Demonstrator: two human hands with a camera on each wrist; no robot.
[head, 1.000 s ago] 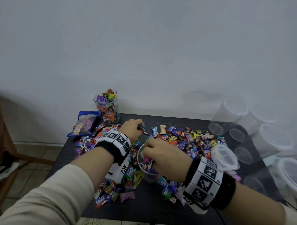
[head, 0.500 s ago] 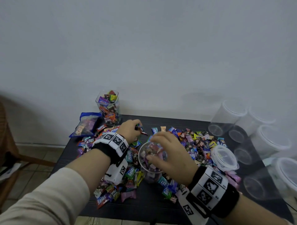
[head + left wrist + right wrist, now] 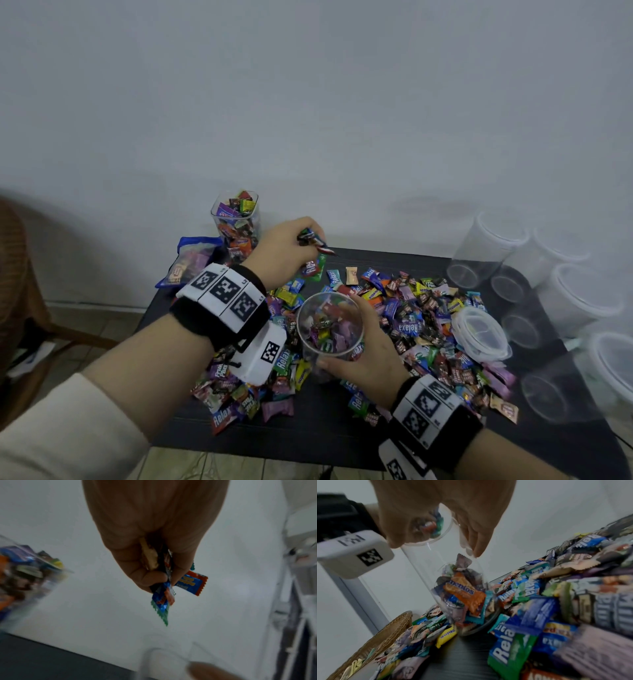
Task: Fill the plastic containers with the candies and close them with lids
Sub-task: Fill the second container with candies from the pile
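Observation:
A clear round plastic container (image 3: pixel 329 325) (image 3: pixel 453 588), partly filled with wrapped candies, stands in the middle of the black table (image 3: pixel 315 431). My right hand (image 3: pixel 359 346) (image 3: pixel 450 524) wraps around its side, thumb near the front, fingers behind. My left hand (image 3: pixel 291 245) (image 3: pixel 159 563) is raised above and behind the container, gripping a bunch of wrapped candies (image 3: pixel 313 241) (image 3: pixel 173 586). A heap of loose candies (image 3: pixel 421 318) (image 3: pixel 565 595) covers the table around the container. A clear lid (image 3: pixel 479 334) lies on the heap to the right.
A square clear jar full of candies (image 3: pixel 236 222) stands at the back left by the wall, beside a blue candy bag (image 3: pixel 190 260). Several empty clear containers (image 3: pixel 486 253) crowd the table's right side. A wicker chair (image 3: pixel 17 308) stands left of the table.
My right hand left the container's mouth and now grips its side. My left hand has risen a little with its candies.

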